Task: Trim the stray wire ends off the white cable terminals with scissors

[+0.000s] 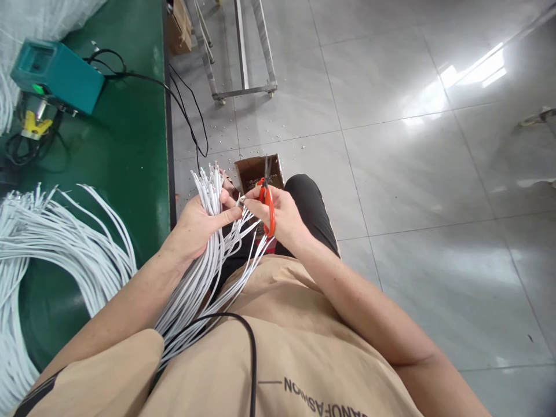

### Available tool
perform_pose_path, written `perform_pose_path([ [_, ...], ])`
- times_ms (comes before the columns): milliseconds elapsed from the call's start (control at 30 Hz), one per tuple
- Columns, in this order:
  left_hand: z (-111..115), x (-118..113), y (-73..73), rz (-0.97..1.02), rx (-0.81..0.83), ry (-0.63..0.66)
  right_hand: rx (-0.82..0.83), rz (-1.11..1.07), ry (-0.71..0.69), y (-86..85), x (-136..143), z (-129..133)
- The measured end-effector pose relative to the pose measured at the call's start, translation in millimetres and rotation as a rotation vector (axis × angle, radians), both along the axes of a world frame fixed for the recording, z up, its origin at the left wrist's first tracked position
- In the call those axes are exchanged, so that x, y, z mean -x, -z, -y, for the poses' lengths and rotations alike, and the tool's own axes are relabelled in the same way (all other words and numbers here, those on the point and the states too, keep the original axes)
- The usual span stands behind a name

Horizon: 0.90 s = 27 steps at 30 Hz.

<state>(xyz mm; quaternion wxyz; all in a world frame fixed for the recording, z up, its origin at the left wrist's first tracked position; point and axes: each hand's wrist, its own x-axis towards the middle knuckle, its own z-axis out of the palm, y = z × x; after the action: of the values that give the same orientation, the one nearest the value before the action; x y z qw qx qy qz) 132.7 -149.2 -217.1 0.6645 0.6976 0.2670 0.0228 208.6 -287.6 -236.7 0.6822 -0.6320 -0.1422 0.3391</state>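
White cables (pixel 197 284): gathered in a long bundle at near centre, tips pointing far.
Left hand (pixel 193 226): curled closed around that bundle.
Right hand (pixel 284 211): fingertips pinched at a cable end just beside the left hand, orange-handled scissors (pixel 271 211) held too, blades pointing far.
Second bundle (pixel 87 237): curved across the green table (pixel 117 133), left.
Cardboard box (pixel 257 165): just beyond the hands.
Teal device (pixel 69 75): far left, on the table.

I'm getting one left hand (pixel 193 223), one right hand (pixel 284 215), one pair of red-handled scissors (pixel 272 214), one worktop (pixel 130 133), one teal unit (pixel 65 75), and white cables (pixel 207 252), way too many to tally.
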Motion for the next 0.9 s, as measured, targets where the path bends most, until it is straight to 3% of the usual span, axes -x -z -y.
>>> perform_pose_path([
  [100, -1, 0, 4.8, -0.005, -0.118, -0.111, -0.01, 0.132, 0.019, -2.5, 13, 0],
  [267, -3, 1, 5.6, -0.008, -0.161, -0.07, 0.017, 0.064, 0.145, 0.2, 9, -4],
  [400, -4, 1, 2.2, -0.022, -0.082, -0.026, 0.018, 0.053, 0.007, 4.6, 0, -9],
  [433, -4, 1, 1.2, -0.037, -0.057, -0.004, 0.027, 0.065, 0.037, 5.0, -1, -10],
  [533, -6, 1, -1.4, -0.07, -0.026, 0.007, 0.066, 0.171, 0.317, 3.6, -2, -9],
  [600, -7, 1, -2.3, -0.075, -0.051, -0.02, 0.082, 0.239, 0.401, 0.6, -3, -9],
  [700, -7, 1, -2.7, -0.069, -0.078, -0.026, 0.056, 0.225, 0.28, -3.3, -8, -13],
  [900, -7, 2, -0.6, -0.076, -0.071, -0.029, -0.099, -0.117, -0.009, -1.5, -20, -20],
])
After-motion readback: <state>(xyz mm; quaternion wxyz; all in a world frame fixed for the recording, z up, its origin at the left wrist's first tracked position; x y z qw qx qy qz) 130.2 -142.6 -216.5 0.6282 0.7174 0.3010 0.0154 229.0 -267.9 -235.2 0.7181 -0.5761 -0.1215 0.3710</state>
